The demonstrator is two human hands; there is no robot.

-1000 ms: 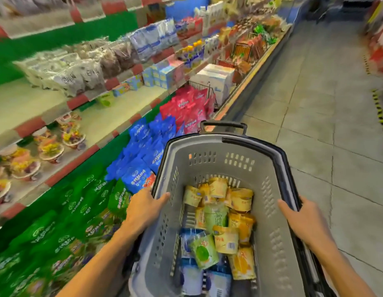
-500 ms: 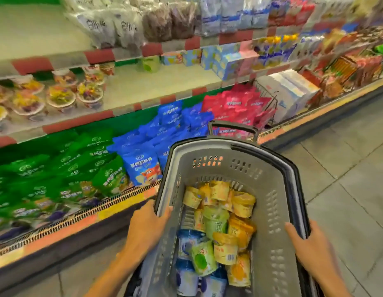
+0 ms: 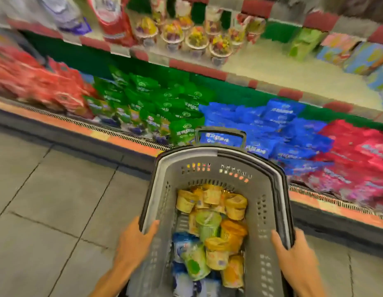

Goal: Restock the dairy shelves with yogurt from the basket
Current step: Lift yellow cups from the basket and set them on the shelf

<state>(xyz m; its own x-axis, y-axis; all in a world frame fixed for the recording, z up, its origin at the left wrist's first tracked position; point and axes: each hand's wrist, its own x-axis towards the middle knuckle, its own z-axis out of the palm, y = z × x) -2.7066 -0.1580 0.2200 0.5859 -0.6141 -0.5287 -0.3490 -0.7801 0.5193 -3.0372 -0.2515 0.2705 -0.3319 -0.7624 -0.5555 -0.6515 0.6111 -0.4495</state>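
A grey plastic basket [image 3: 270, 213] with a black handle sits in front of me, facing the chilled shelves. Inside lie several yogurt cups [image 3: 210, 230] in yellow, orange, green and blue-white. My left hand [image 3: 135, 243] grips the basket's left rim. My right hand [image 3: 293, 251] grips the right rim, fingers curled over the edge. The middle shelf [image 3: 282, 78] holds several fruit-topped yogurt cups [image 3: 197, 39] at its left part and has bare white space to the right. The view is blurred.
The bottom shelf carries red [image 3: 36, 82], green [image 3: 156, 103], blue [image 3: 272, 125] and red [image 3: 357, 155] pouches. A grille and orange edge strip [image 3: 113, 136] run along the cooler front. Boxes [image 3: 362, 56] stand at the right of the middle shelf. Grey floor tiles [image 3: 57, 200] lie at left.
The view has swung left, so the shelves now face me squarely and the fruit cups sit at top centre. Both hands kept their hold on the basket rims.
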